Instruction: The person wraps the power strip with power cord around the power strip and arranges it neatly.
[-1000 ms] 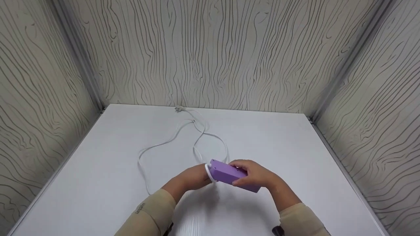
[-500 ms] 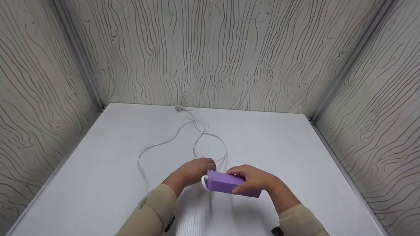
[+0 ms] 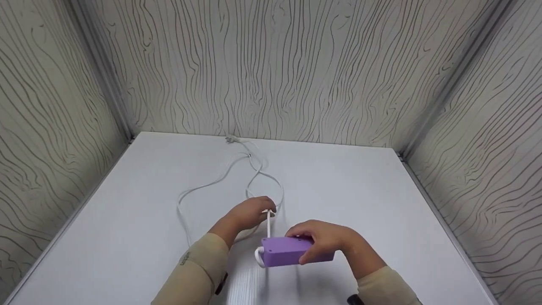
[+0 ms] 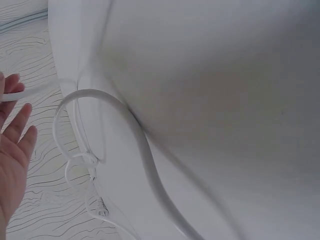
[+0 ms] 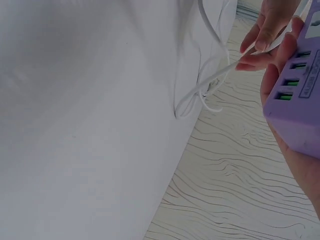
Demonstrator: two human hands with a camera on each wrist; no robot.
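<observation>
In the head view my right hand (image 3: 330,237) grips a purple power strip (image 3: 281,253) by its right part, above the table. A white cord (image 3: 268,224) leaves the strip's left end, bends back, and runs behind it to my left hand (image 3: 250,214). Finger and thumb of that hand pinch the cord, which the right wrist view also shows. Several USB ports (image 5: 291,82) line the strip's face there. In the left wrist view, part of the left hand (image 4: 15,155) shows with a piece of cord between its fingers, the other fingers fairly straight.
Loose loops of cord (image 3: 203,186) spread over the white table (image 3: 360,186). The cord's plug (image 3: 231,139) lies at the table's back edge. Wood-patterned panels (image 3: 271,67) enclose the table at the back and both sides.
My left hand has moved forward from beside the strip's left end, drawing out a stretch of cord. The right hand has brought the strip nearer and turned it more level.
</observation>
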